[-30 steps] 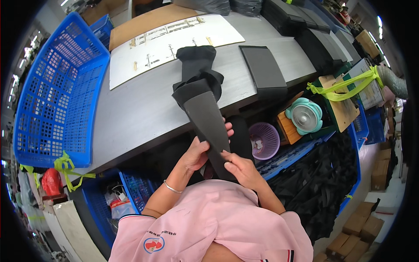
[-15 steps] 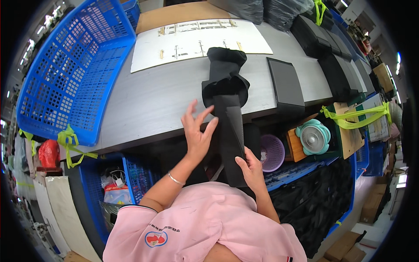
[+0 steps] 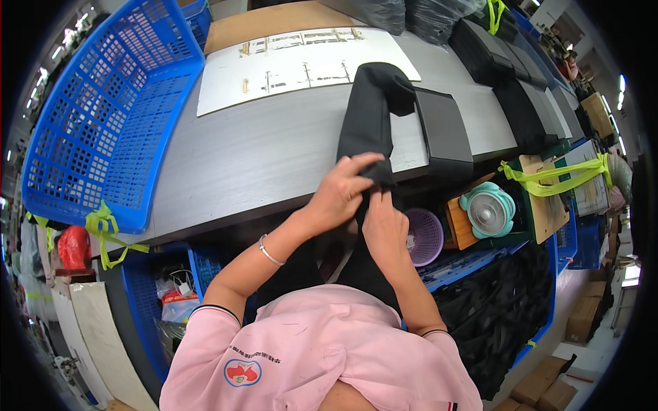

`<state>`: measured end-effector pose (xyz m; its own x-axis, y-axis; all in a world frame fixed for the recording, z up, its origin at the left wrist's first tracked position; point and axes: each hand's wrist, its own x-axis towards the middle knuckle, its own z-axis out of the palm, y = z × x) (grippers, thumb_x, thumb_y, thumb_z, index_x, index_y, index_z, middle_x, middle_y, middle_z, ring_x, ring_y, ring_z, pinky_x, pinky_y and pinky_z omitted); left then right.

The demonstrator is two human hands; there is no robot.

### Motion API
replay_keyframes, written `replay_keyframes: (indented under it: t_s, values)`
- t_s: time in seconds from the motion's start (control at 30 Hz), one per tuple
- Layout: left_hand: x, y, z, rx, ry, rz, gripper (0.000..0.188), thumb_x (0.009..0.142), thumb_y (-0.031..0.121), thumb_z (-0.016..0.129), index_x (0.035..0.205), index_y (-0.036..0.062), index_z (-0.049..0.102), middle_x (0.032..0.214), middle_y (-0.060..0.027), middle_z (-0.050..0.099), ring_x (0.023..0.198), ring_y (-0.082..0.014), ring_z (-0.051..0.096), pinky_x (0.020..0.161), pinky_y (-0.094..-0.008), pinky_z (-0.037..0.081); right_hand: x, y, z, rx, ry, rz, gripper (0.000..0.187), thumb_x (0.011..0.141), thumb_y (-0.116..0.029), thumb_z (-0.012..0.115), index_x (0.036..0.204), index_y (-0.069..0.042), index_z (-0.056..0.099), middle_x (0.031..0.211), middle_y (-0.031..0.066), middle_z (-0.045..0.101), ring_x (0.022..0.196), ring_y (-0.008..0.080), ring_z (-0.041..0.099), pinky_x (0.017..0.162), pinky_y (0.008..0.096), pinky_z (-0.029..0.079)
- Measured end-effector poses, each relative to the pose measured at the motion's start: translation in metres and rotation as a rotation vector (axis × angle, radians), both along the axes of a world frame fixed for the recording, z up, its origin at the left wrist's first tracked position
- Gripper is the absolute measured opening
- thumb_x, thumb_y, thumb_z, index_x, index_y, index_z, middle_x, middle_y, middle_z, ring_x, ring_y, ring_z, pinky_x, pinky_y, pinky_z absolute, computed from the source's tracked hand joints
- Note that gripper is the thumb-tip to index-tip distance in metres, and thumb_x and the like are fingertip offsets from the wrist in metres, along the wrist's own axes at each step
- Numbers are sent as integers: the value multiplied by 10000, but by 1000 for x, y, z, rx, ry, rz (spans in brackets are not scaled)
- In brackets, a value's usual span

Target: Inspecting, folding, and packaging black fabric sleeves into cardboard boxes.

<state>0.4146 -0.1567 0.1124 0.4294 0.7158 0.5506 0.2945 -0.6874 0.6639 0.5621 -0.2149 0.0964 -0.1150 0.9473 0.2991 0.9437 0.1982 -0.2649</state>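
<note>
A long strip of black fabric (image 3: 363, 127) lies across the grey table's front edge, its far end curling over to the right. My left hand (image 3: 345, 190) pinches its near end from the left, fingers bent over the top. Close beside it, my right hand (image 3: 385, 225) grips the same end from below, fingertips pressed together. The fingers partly hide the bunched cloth between them. To the right of the strip lies a flat black and grey folded piece (image 3: 445, 130).
A large blue basket (image 3: 116, 130) stands at the table's left. A white marked board (image 3: 308, 58) lies at the back. More black stacks (image 3: 524, 113) sit on the right. Below the edge are a purple bin (image 3: 426, 236), a teal fan (image 3: 488, 209) and a crate of black scraps (image 3: 490, 312).
My left hand has closed on the fabric after hovering beside it. My right hand has moved up and away from me. The strip has shifted forward and curls differently.
</note>
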Motion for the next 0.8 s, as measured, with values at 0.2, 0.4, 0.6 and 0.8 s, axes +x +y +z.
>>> replay_keyframes:
  t_s: [0.2, 0.4, 0.6, 0.8]
  values:
    - [1, -40, 8, 2, 3, -178, 467, 745, -51, 696, 1194, 77, 709, 1420, -118, 528, 1041, -285, 557, 901, -367, 499, 39, 39, -82, -340, 1236, 220, 91, 874, -122, 669, 919, -49, 639, 881, 66, 674, 813, 182, 656, 664, 354, 520]
    - [-12, -78, 0, 25, -137, 168, 817, 696, 35, 710, 1462, 25, 426, 1539, -219, 321, 1381, -371, 353, 1117, -450, 351, 30, 23, -31, -406, 1821, 27, 535, 1002, -279, 590, 1459, -51, 431, 1392, 81, 541, 1231, 207, 555, 1036, 372, 475]
    - [15, -79, -9, 4, -180, 352, 939, 632, 62, 756, 1489, 37, 373, 1581, -211, 221, 1397, -387, 286, 1136, -462, 311, 23, 26, -10, -426, 1945, 148, 550, 974, -290, 632, 1427, -31, 460, 1330, 111, 590, 1155, 247, 620, 948, 409, 550]
    - [25, -78, -4, -47, -347, 455, 756, 653, -176, 624, 1361, 87, 568, 1348, -107, 497, 1000, -201, 527, 741, -273, 488, 22, 22, -4, -424, 2011, 136, 497, 966, -292, 639, 1364, -21, 514, 1246, 137, 630, 1068, 257, 657, 887, 402, 587]
